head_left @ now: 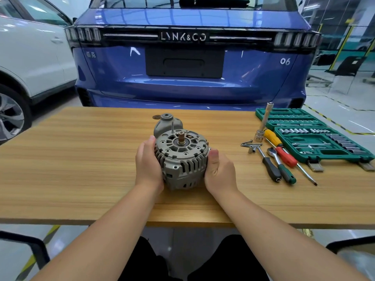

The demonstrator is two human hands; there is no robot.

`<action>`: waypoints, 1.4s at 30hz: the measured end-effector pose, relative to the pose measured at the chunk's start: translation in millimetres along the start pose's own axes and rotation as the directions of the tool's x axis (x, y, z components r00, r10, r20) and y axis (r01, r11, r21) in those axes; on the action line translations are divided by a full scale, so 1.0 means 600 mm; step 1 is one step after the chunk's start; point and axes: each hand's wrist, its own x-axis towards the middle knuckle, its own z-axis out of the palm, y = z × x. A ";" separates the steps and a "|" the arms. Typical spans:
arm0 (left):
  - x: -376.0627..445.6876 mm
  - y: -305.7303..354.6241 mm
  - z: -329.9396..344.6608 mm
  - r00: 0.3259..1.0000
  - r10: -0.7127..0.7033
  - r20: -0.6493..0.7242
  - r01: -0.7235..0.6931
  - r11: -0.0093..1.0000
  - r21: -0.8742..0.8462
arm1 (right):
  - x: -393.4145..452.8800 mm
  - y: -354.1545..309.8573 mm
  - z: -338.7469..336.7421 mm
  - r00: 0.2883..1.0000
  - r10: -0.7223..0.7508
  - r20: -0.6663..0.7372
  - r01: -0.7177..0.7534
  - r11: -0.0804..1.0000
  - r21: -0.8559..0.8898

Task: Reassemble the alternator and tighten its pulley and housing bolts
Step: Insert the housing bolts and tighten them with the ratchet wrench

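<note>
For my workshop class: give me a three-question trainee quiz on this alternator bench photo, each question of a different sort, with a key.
1. True or false: both hands grip the alternator.
2. Multiple choice: the loose bolts lie (A) left of the alternator, (B) between the alternator and the socket set case, (C) inside the case.
3. Fill in: the ratchet has a ____ handle.

Key: 1 true, the left hand and right hand clasp its sides. 2 B. 3 green.
</note>
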 end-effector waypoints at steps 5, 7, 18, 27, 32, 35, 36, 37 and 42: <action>0.008 0.003 0.006 0.999 0.018 -0.044 -0.018 1.000 0.006 | 0.005 0.000 0.004 0.997 0.069 -0.022 -0.070 0.996 -0.050; 0.012 0.004 0.006 0.999 0.020 -0.044 -0.020 1.000 0.001 | 0.005 0.000 0.004 0.997 0.065 -0.028 -0.067 0.995 -0.077; 0.018 0.023 -0.013 0.993 0.105 -0.060 -0.081 0.946 0.315 | 0.013 0.001 -0.036 0.987 0.047 0.155 -0.025 0.989 -0.145; -0.054 0.007 0.026 0.992 0.126 -0.006 -0.119 0.950 0.288 | -0.002 -0.004 -0.033 0.968 0.173 0.182 -0.167 0.985 -0.044; 0.002 0.024 -0.004 0.999 0.053 0.011 -0.054 0.962 0.268 | -0.039 -0.026 -0.043 0.984 0.067 0.168 -0.050 0.993 -0.106; 0.009 0.023 -0.009 0.998 0.028 0.051 -0.041 0.962 0.271 | -0.019 -0.034 -0.054 0.981 0.136 0.141 -0.141 0.990 0.025; 0.003 0.018 -0.007 0.998 0.032 0.050 -0.044 0.967 0.251 | 0.000 -0.040 -0.057 0.979 0.167 0.113 -0.173 0.984 0.046; -0.005 0.014 -0.005 0.999 0.036 0.035 -0.043 0.974 0.221 | 0.020 -0.041 -0.056 0.970 0.223 0.093 -0.231 0.969 0.091; -0.020 0.008 0.004 0.997 -0.030 -0.067 0.036 0.995 0.095 | 0.060 -0.029 -0.006 0.781 0.483 0.396 -0.606 0.739 0.295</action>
